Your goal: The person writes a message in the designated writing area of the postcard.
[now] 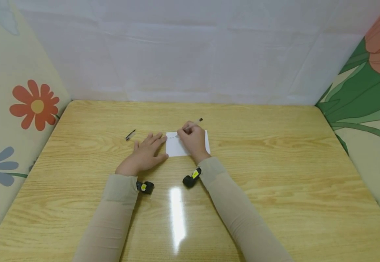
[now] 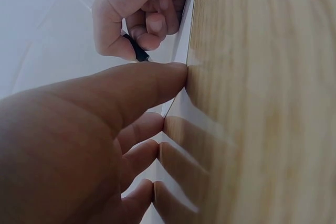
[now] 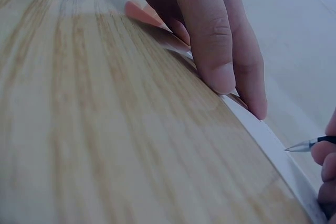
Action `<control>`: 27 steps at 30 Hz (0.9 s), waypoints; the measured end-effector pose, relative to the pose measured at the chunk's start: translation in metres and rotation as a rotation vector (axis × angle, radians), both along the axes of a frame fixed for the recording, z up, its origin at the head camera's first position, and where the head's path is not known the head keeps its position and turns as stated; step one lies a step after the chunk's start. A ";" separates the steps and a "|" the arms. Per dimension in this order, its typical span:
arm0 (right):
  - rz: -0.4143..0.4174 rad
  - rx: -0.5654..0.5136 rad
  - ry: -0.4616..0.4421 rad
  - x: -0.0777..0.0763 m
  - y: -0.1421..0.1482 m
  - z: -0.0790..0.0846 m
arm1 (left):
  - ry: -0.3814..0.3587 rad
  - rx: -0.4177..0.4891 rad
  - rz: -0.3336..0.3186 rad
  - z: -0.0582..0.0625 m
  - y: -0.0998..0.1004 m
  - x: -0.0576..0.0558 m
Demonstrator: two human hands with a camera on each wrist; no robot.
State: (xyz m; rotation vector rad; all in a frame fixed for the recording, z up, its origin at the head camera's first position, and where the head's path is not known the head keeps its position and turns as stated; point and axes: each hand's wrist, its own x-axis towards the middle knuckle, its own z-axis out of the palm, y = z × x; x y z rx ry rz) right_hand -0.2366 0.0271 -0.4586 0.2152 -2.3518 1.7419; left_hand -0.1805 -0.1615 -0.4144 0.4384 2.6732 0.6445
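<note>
A small white sheet of paper [image 1: 176,148] lies on the wooden table, with a short row of dark marks along its upper left. My right hand [image 1: 194,140] rests over the paper and pinches a pen [image 1: 193,124] with a black grip, its clear barrel leaning up to the right. In the right wrist view the pen's metal tip [image 3: 298,147] is close over the paper. Fingers spread, my left hand [image 1: 147,153] lies on the table, thumb and fingertips at the paper's left edge. A pen cap [image 1: 130,135] with a dark clip lies beyond the left hand.
The wooden table [image 1: 275,163] reaches a white cloth backdrop [image 1: 176,54] at the far side. Flowered panels stand at left and right. Each wrist wears a black strap camera, and a light reflection shows between the forearms.
</note>
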 end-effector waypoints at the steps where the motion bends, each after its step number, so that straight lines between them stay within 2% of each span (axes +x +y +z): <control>1: 0.000 0.000 0.000 0.000 0.000 0.000 | 0.000 0.001 0.000 0.000 0.000 0.000; 27: -0.009 0.001 0.005 -0.001 -0.001 -0.001 | -0.017 0.032 -0.002 0.000 -0.001 0.000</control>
